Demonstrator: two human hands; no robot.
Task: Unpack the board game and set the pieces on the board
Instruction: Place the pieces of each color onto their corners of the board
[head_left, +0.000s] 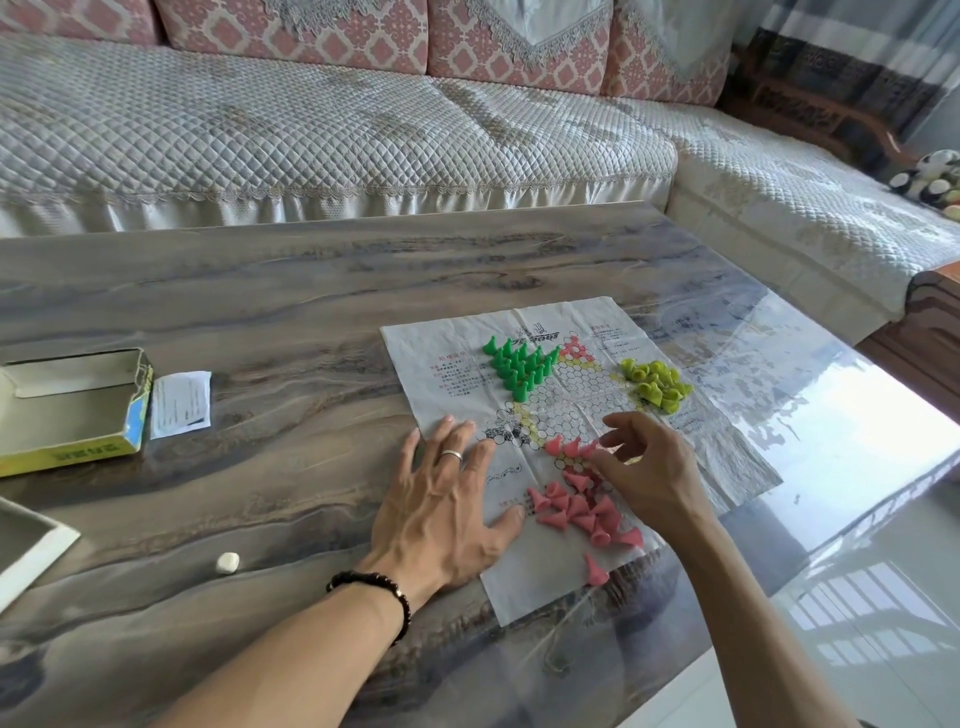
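A creased paper game board (717, 447) with a hexagon grid lies flat on the table. Green cone pieces (519, 366) stand in a triangle at its far left. Yellow-green pieces (655, 383) lie in a loose heap at its far right. Pink pieces (584, 512) lie scattered at the near side, and a few pink ones (563, 447) stand in a row. My left hand (447, 499) presses flat on the board's left edge, fingers spread. My right hand (644, 467) hovers over the pink row, its fingertips pinching a pink piece at the row's end.
An open yellow game box (67, 447) sits at the table's left, with a white leaflet (181, 404) beside it. A white die (227, 562) lies near the front edge. A box lid corner (26, 545) shows at far left. A quilted sofa (311, 140) runs behind the table.
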